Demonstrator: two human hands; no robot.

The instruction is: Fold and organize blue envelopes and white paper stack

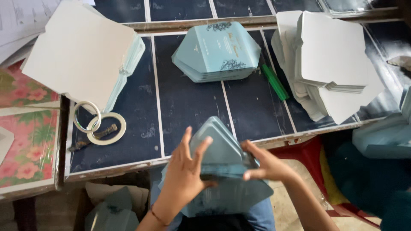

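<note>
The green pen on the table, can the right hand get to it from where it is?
Probably yes. The green pen lies in the open on the dark table, between two card stacks, with nothing over it. But the right hand is busy gripping the blue card bundle, so it must let go first.

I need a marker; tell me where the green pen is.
The green pen lies on the dark table, right of centre, between the pale blue card stack and the white card stack.
</note>
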